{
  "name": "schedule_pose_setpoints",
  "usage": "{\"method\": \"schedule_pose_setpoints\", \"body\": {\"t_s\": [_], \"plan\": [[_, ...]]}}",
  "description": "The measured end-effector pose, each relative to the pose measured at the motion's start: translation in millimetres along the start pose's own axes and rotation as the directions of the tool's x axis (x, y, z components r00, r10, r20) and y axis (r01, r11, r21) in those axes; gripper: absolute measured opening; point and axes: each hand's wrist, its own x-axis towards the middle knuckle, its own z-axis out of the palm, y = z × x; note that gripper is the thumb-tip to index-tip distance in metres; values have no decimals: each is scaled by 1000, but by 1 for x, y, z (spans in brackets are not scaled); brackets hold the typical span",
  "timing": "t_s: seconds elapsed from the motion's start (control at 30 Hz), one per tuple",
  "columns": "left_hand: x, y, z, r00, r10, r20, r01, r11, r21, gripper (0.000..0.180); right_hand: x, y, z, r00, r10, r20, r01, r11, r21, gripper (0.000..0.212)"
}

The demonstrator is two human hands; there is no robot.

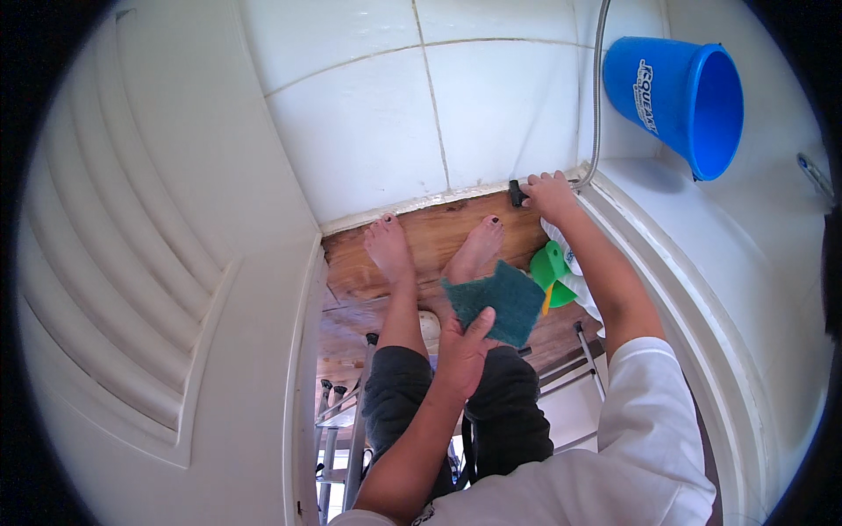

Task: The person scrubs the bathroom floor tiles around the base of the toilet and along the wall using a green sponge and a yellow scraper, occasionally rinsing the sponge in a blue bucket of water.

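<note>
My left hand (462,355) grips a dark green scouring pad (498,302) with its thumb on top, above my lap and feet. The pad is flat, with a ragged edge. Further away, at the foot of the white tiled wall (351,131), my right hand (550,195) is closed around a black spray head (516,194). A flexible metal hose (598,105) runs down the wall corner to that hand. Part of the spray head is hidden by my fingers.
A blue bucket (645,96) lies tipped with its mouth to the right. Below my right forearm are a green plastic item (549,263) and white bags. A louvred white door (263,263) stands at left, a metal ladder (338,438) behind it. My bare feet are on a wood-look floor (438,223).
</note>
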Motion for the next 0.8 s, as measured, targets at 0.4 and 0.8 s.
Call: {"method": "schedule_pose_setpoints", "body": {"t_s": [0.4,0.8], "plan": [[-3,0,-7,997,-47,61,48,999,-24,24,21,-60,-12,983,-148,-109,157,984,87,28],[-10,6,1,998,-49,48,55,992,-117,26,43,-105,-27,964,-247,-97,256,963,88,28]]}}
